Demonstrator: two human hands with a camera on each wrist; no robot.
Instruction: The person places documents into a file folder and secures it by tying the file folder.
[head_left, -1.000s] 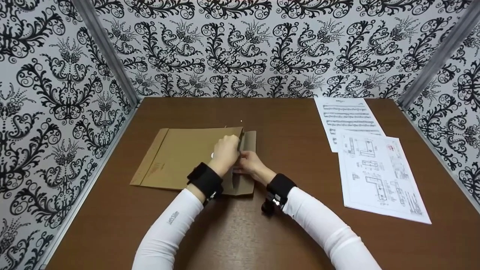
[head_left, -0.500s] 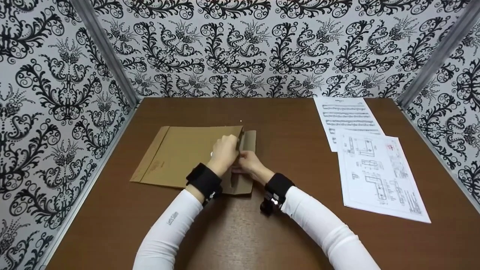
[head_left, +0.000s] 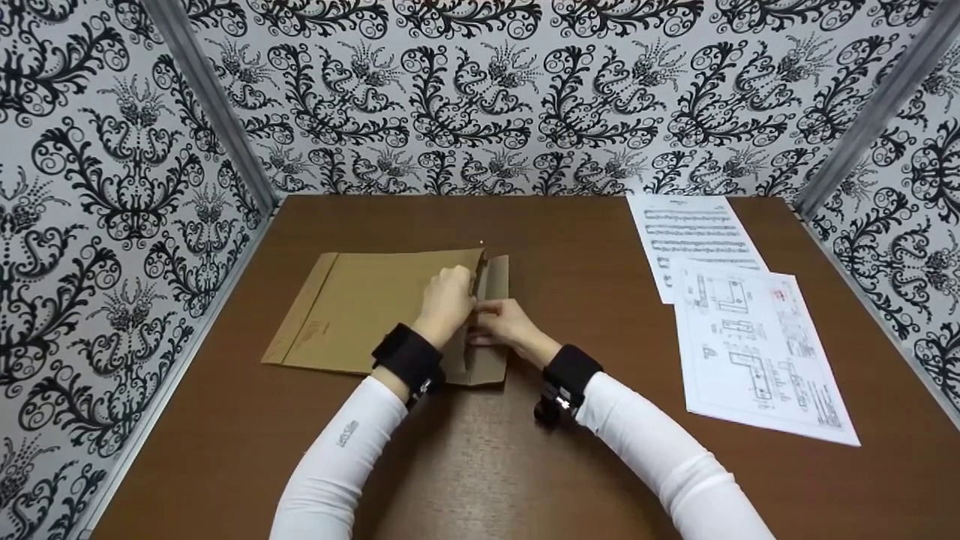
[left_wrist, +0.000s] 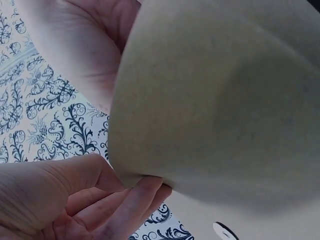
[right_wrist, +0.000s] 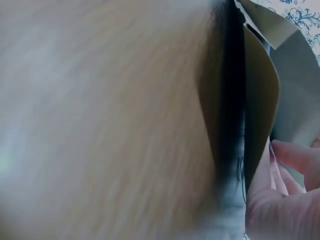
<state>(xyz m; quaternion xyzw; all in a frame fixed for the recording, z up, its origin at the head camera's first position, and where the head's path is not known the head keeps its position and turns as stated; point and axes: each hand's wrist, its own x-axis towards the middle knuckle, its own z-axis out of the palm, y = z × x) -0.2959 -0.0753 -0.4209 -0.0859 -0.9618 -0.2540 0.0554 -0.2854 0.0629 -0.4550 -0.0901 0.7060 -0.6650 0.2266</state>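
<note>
A brown cardboard envelope (head_left: pixel 367 300) lies on the table with its mouth and flap (head_left: pixel 495 281) toward the right. My left hand (head_left: pixel 442 304) grips the upper panel at the mouth and holds that edge raised. Close beside it, my right hand (head_left: pixel 506 324) pinches at the mouth, its fingertips partly hidden under the raised panel. In the left wrist view, fingers and thumb pinch the bent edge of the cardboard (left_wrist: pixel 215 110). The right wrist view has a thumb (right_wrist: pixel 295 155) against a thin edge, beside the gaping envelope panel (right_wrist: pixel 262 90).
On the right of the table (head_left: pixel 600 465) lie a sheet of music (head_left: pixel 701 232) and a technical drawing sheet (head_left: pixel 765 352) overlapping it. Patterned walls (head_left: pixel 480 97) enclose the table at the back and sides. A white round disc (left_wrist: pixel 225 231) shows on the envelope.
My right hand has shifted slightly right, and more of its fingers shows. The envelope's far right corner has risen a little. My left hand keeps its grip, almost still.
</note>
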